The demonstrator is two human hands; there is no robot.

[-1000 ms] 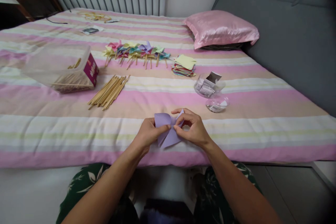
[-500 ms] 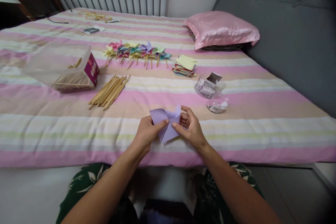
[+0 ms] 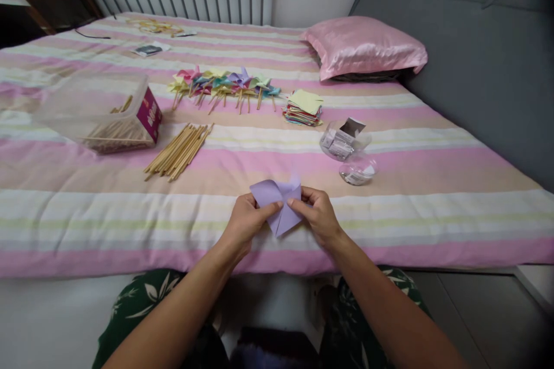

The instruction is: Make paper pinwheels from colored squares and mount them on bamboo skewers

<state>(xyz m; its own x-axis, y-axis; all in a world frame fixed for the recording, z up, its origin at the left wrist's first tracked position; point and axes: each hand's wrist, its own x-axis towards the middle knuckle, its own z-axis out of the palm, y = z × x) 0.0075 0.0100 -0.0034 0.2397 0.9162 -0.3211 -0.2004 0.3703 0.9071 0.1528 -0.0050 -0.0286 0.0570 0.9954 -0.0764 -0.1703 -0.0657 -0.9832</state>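
A purple paper pinwheel [image 3: 285, 222] with bent-in corners is held over the front of the bed. My left hand [image 3: 247, 216] pinches its left side, the thumb pressing near the centre. From the other side my right hand [image 3: 318, 213] grips it, its thumb also close to the middle and its fingers behind the paper. Beyond the hands lies a bundle of wooden sticks [image 3: 179, 153]. Further back, a row of finished colourful pinwheels [image 3: 225, 85] on sticks lies beside a stack of coloured paper squares [image 3: 303, 106].
A clear plastic box [image 3: 112, 118] with sticks stands on the left. Two small clear containers, one an open tub [image 3: 340, 143] and one a shallow dish [image 3: 358, 172], sit at right. A pink pillow [image 3: 366, 49] lies at the back right of the striped bed [image 3: 411, 207].
The purple paper has turned slightly and shifted a little to the right. My right fingers have closed in behind its right edge, and the right thumb has moved slightly.
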